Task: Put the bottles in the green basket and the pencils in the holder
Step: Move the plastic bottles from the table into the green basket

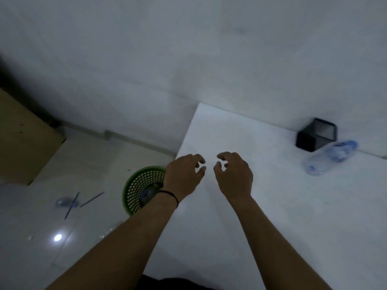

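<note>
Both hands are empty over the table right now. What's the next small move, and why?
Probably reach the right hand toward the clear bottle lying on its side on the white table, beside the black holder. Both hands hold nothing, that bottle is the only task item on the table, and the green basket sits on the floor by the left hand.
</note>
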The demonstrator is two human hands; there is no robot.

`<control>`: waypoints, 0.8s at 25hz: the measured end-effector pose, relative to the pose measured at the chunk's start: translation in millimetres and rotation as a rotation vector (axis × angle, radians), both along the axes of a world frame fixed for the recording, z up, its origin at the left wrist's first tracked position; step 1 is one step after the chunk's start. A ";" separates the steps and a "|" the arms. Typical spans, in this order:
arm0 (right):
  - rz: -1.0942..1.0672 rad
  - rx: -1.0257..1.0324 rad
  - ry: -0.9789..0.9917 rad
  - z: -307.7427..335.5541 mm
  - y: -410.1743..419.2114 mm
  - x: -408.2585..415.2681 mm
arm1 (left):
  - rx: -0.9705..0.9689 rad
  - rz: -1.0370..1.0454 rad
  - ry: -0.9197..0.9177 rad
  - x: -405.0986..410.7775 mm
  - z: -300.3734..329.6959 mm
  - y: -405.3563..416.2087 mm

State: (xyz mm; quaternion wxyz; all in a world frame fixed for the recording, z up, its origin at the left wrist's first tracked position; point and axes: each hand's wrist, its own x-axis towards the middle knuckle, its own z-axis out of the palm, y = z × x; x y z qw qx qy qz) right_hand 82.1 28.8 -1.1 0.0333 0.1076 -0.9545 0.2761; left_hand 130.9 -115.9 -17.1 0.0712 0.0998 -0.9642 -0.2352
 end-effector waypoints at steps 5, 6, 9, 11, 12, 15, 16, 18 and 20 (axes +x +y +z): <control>-0.174 -0.011 0.038 8.5 114.6 -24.7 | 0.024 -0.123 0.030 -52.1 13.6 106.3; -0.214 -0.006 0.035 8.4 135.3 -29.0 | 0.023 -0.148 0.028 -61.0 14.0 125.2; -0.350 0.012 0.013 3.2 188.5 -42.3 | 0.029 -0.201 0.014 -83.7 12.3 173.9; -0.464 -0.013 -0.030 0.4 213.1 -56.1 | 0.033 -0.212 0.000 -95.5 10.0 198.8; -0.540 -0.044 -0.073 0.2 221.6 -65.3 | 0.029 -0.213 -0.011 -100.0 8.7 208.5; -0.817 -0.197 -0.321 -1.5 238.2 -102.9 | 0.047 -0.192 -0.045 -109.1 4.9 227.6; -0.891 -0.287 -0.416 -2.7 241.7 -115.8 | 0.065 -0.182 -0.046 -110.8 3.9 230.5; -0.995 -0.514 -0.577 -6.2 246.4 -136.3 | 0.093 -0.168 -0.041 -114.1 3.5 231.9; -1.023 -0.665 -0.645 -11.2 249.3 -147.3 | 0.101 -0.146 -0.049 -115.5 4.4 228.9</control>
